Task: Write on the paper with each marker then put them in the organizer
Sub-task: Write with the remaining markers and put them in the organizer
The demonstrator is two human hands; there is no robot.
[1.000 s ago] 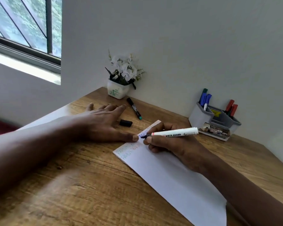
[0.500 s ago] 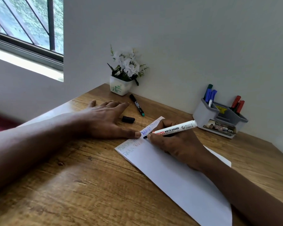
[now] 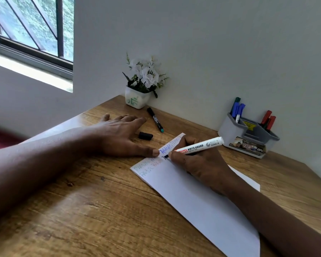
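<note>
Since half a second before, little had changed: the right hand (image 3: 200,164) had kept its grip on the white marker (image 3: 198,146), and a short dark stroke now stood under the tip where the sheet had been bare. The left hand (image 3: 122,136) had stayed flat, fingers spread and holding nothing, its thumb tip pressed on the paper's near edge.

The right fingers were curled tightly round the marker's smooth round barrel, which carried black "WHITE BOARD" print; its dark tip touched the paper (image 3: 202,204). The paper was a long, matte white sheet lying at a slant on the wood-grained table (image 3: 100,210), with faint green, red and blue writing at its far end.

A black cap (image 3: 145,135), short and cylindrical, lay just beyond the left hand. A slim black marker (image 3: 155,120) with a teal end lay near a glossy white pot of white flowers (image 3: 140,86). The grey plastic organizer (image 3: 246,134) stood against the wall, with blue and green markers (image 3: 237,109) in its left compartment and red markers (image 3: 268,120) in its right.
</note>
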